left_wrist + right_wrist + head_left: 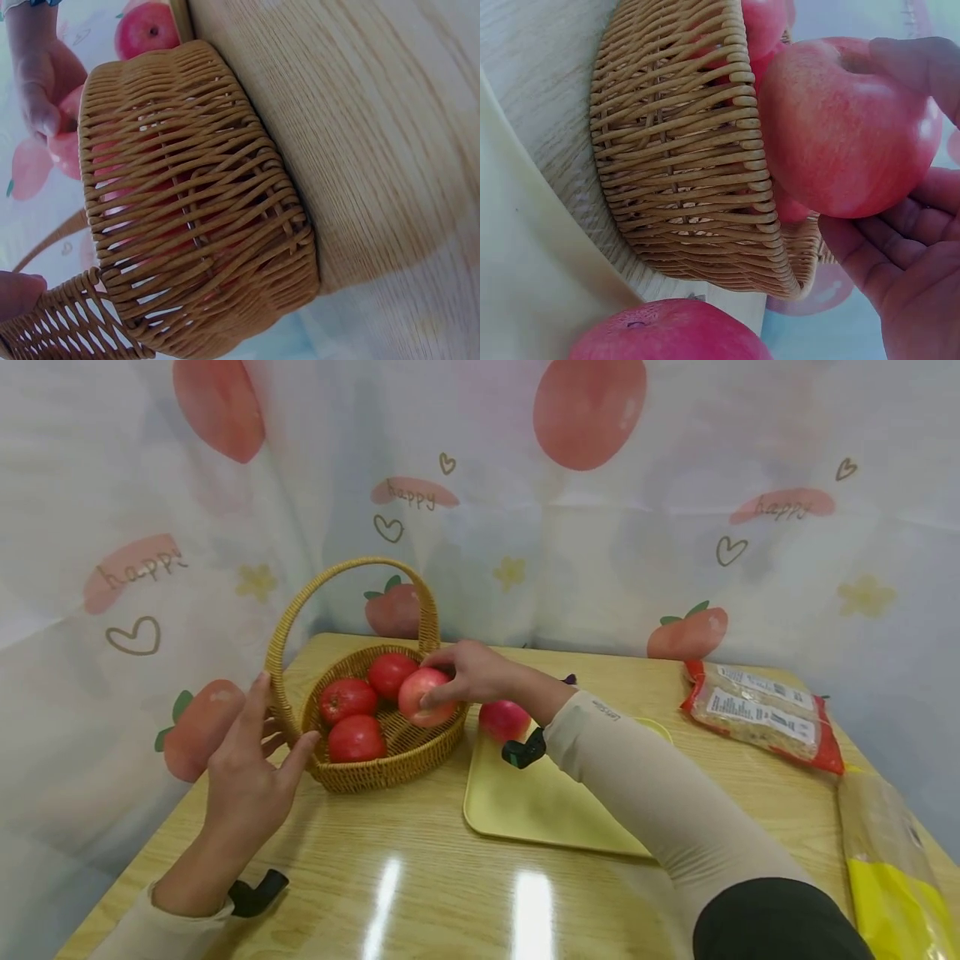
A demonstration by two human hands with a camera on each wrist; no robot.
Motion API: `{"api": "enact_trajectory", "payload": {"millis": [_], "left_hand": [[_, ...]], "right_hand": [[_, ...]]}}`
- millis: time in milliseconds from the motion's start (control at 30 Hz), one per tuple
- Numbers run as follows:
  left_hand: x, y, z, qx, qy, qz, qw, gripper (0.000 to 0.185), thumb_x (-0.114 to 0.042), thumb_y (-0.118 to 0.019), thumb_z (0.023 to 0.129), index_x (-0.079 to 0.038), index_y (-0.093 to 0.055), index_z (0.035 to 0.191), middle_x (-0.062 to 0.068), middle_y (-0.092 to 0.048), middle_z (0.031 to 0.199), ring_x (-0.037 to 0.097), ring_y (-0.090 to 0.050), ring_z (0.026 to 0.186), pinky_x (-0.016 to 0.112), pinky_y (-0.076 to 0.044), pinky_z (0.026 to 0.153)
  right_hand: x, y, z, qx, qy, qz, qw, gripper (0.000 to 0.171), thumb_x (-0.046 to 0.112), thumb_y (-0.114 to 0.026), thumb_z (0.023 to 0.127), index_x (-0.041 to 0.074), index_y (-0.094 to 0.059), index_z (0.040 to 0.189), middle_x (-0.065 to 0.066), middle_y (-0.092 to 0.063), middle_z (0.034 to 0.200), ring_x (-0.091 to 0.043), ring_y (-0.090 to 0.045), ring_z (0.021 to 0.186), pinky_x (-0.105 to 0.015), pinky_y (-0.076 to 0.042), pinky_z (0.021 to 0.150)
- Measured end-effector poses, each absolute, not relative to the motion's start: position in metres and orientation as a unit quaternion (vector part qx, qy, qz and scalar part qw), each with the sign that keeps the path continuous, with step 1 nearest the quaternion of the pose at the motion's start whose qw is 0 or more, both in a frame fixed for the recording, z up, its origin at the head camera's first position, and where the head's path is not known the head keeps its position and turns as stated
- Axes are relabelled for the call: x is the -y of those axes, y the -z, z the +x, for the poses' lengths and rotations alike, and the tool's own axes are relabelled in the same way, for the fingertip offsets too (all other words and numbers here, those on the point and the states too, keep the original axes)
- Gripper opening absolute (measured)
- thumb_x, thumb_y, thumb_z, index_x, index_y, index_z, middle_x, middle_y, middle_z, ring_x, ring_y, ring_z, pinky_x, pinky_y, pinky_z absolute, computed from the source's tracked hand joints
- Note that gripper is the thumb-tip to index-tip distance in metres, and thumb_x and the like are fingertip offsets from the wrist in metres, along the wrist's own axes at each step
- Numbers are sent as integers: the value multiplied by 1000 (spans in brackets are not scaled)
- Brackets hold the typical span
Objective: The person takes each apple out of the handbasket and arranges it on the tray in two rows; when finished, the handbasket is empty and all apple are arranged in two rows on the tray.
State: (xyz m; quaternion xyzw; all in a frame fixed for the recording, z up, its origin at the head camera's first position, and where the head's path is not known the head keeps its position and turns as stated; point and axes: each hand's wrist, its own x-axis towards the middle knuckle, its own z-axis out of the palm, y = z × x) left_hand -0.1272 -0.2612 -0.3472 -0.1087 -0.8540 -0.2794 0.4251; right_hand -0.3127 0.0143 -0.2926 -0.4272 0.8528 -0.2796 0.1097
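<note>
My right hand (476, 675) grips a pinkish-red apple (847, 124) over the right rim of a wicker basket (390, 777), with the thumb near the stem hollow and the fingers beneath. Three red apples, among them one at the front (357, 739), lie inside the basket. At the left, my left hand (251, 768) holds the base of the basket's arched handle (279, 643) between thumb and fingers; only a digit's tip shows in the left wrist view. Another apple (504, 720) sits on the yellow tray (540, 810) beside the basket, partly behind my right wrist.
A red-edged clear food packet (765, 710) lies at the table's right rear. Nearer on the right is a yellow and clear bag (896, 868). A printed curtain (600, 552) hangs behind and along the left side of the wooden table (337, 868).
</note>
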Motion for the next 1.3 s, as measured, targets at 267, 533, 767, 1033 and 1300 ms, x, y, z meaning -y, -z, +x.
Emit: {"api": "enact_trajectory", "payload": {"millis": [267, 533, 767, 1033, 1300], "left_hand": [[261, 346, -127, 853, 281, -110, 425, 102, 6, -88, 77, -11, -34, 162, 27, -61, 120, 45, -71, 98, -4, -37, 90], [260, 350, -130, 851, 282, -111, 429, 103, 6, -89, 74, -10, -36, 161, 27, -62, 120, 47, -71, 97, -4, -37, 90], [264, 351, -132, 846, 285, -109, 436, 106, 11, -89, 70, -10, -38, 160, 27, -62, 123, 48, -70, 97, -4, -37, 90], [265, 351, -131, 849, 283, -102, 434, 108, 11, -90, 69, -11, -38, 161, 27, -63, 125, 46, -70, 98, -3, -37, 90], [262, 350, -131, 852, 282, -98, 431, 107, 9, -90, 71, -13, -37, 161, 27, -62, 124, 47, -71, 99, -3, -36, 89]], "right_hand": [[-28, 290, -306, -845, 326, -408, 115, 51, 39, -81, 89, 18, -70, 133, 4, -71, 114, -16, -63, 101, -31, -56, 88], [-47, 292, -302, -826, 370, -409, 116, 42, 37, -83, 87, 19, -73, 125, 4, -75, 105, -16, -67, 96, -32, -57, 86], [-63, 295, -301, -824, 406, -376, 119, 47, 37, -85, 85, 17, -73, 126, 3, -75, 107, -17, -68, 98, -33, -58, 88], [-87, 299, -302, -820, 438, -349, 118, 46, 33, -83, 87, 15, -71, 128, 0, -75, 112, -18, -68, 102, -36, -57, 93], [-113, 302, -300, -819, 468, -309, 118, 48, 32, -81, 87, 14, -70, 130, -3, -75, 114, -20, -68, 106, -37, -57, 95]]}}
